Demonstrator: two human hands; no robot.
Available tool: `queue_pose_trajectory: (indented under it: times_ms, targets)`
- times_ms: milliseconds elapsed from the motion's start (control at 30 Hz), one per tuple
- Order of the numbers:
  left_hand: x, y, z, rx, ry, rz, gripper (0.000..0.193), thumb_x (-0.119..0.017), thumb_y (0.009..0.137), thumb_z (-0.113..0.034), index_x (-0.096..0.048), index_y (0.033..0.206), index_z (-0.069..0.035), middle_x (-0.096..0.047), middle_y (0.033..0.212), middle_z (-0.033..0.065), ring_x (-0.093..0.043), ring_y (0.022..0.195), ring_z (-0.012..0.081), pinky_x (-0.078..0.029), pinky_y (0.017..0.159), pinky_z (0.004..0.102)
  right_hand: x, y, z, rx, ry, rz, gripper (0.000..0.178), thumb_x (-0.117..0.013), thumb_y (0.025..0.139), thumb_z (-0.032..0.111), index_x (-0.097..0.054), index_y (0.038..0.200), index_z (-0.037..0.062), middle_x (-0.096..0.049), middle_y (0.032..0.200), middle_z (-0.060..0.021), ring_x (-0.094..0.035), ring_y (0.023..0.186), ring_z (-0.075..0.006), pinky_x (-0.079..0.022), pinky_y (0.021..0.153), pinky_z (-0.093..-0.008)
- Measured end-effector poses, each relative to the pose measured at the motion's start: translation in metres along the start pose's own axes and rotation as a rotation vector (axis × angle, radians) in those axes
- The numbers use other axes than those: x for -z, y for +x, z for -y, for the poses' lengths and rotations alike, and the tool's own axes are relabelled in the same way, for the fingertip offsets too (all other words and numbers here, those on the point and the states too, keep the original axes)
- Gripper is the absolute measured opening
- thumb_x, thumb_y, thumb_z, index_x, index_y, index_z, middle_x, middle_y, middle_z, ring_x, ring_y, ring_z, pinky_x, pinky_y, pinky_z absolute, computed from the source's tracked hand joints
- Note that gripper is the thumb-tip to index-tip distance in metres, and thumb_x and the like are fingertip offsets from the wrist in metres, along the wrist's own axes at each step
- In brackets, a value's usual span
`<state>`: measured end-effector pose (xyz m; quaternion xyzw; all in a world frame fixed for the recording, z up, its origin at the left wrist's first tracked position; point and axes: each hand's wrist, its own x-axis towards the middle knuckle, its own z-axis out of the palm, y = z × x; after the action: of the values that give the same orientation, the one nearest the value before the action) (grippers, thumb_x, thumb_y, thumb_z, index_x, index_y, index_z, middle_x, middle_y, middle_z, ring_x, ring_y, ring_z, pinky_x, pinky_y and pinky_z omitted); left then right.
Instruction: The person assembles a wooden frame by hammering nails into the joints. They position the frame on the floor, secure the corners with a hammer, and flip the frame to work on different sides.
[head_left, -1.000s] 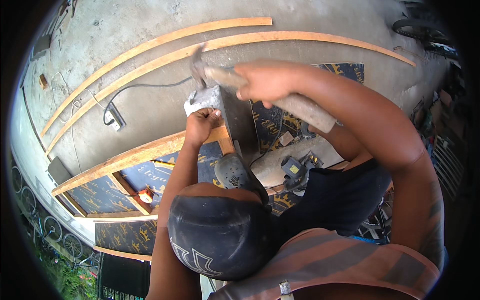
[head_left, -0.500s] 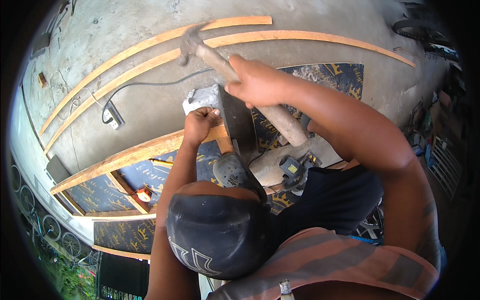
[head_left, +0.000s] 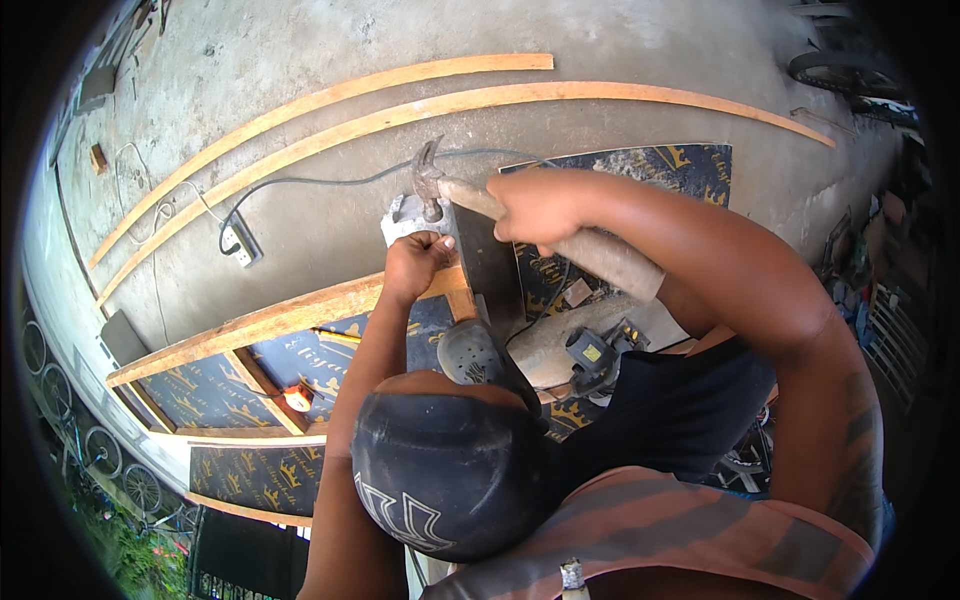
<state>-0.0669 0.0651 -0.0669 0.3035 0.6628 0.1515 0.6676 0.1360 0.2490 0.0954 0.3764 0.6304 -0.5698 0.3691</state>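
Note:
My right hand (head_left: 540,208) is wrapped round the wooden handle of a claw hammer (head_left: 427,180). The hammer's head is down at a whitish-grey block (head_left: 403,218), just past the fingertips of my left hand (head_left: 414,264). The fingers of that hand are pinched together against the block's near side, and whatever lies between them is hidden. Beneath my left wrist runs the top rail of a wooden frame (head_left: 250,318), backed with dark printed board (head_left: 300,355). A grey clog (head_left: 472,355) on my foot rests near the frame's right end.
An orange tape measure (head_left: 298,398) and a yellow pencil (head_left: 337,337) lie within the frame. To the right sits a dark power tool (head_left: 592,362) beside a patterned board (head_left: 690,175). Two long wood strips (head_left: 480,97) and a power strip (head_left: 240,245) lie on the concrete floor.
The hammer has swung down from a raised position to the block beside my left fingers. My left hand keeps its pinch there, and the whole view has shifted slightly.

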Motion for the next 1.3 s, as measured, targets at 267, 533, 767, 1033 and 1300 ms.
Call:
queue_pose_trajectory:
  times_ms: [267,533,767,1033,1300]
  targets:
    - [0.061,-0.035,0.024,-0.357,0.755,-0.637,0.031,-0.065,0.099,-0.038,-0.075,0.097,-0.008,-0.074,0.100,0.0160,-0.068,0.094,0.0376,-0.052,0.087,0.0492,0.028,-0.020,0.016,0.087,0.345,-0.481,0.033,-0.061,0.100,0.023,-0.047,0.115,-0.0041,-0.069,0.081,-0.0170,-0.072,0.063,-0.0240,-0.057,0.063,-0.0417]
    - [0.071,-0.037,0.042,-0.087,1.027,-0.548,0.034,-0.053,0.099,-0.037,-0.069,0.082,-0.011,-0.074,0.087,0.0154,-0.070,0.087,0.0378,-0.052,0.087,0.0514,0.048,-0.009,0.021,0.022,0.161,-0.180,0.043,-0.061,0.101,0.026,-0.049,0.127,-0.0061,-0.069,0.080,-0.0139,-0.070,0.061,-0.0204,-0.057,0.064,-0.0408]
    - [0.070,-0.037,0.040,-0.011,1.025,-0.486,0.035,-0.052,0.097,-0.037,-0.069,0.082,-0.010,-0.075,0.091,0.0172,-0.070,0.088,0.0388,-0.052,0.089,0.0504,-0.001,-0.010,0.011,0.039,0.225,-0.162,0.044,-0.055,0.097,0.014,-0.045,0.131,-0.0117,-0.072,0.080,-0.0213,-0.072,0.061,-0.0272,-0.059,0.064,-0.0419]
    - [0.072,-0.037,0.038,0.001,0.994,-0.473,0.035,-0.052,0.096,-0.038,-0.071,0.084,-0.011,-0.075,0.094,0.0158,-0.070,0.090,0.0385,-0.053,0.089,0.0508,0.035,-0.016,0.030,0.062,0.356,-0.574,0.039,-0.063,0.101,0.027,-0.048,0.121,-0.0036,-0.065,0.081,-0.0090,-0.067,0.058,-0.0172,-0.056,0.057,-0.0382]
    - [0.072,-0.030,0.036,-0.038,0.985,-0.520,0.035,-0.053,0.095,-0.036,-0.070,0.080,-0.010,-0.075,0.092,0.0150,-0.070,0.090,0.0376,-0.053,0.088,0.0511,-0.002,-0.016,0.008,-0.011,0.075,0.012,0.040,-0.061,0.099,0.022,-0.050,0.124,-0.0066,-0.072,0.090,-0.0201,-0.074,0.067,-0.0250,-0.058,0.067,-0.0434]
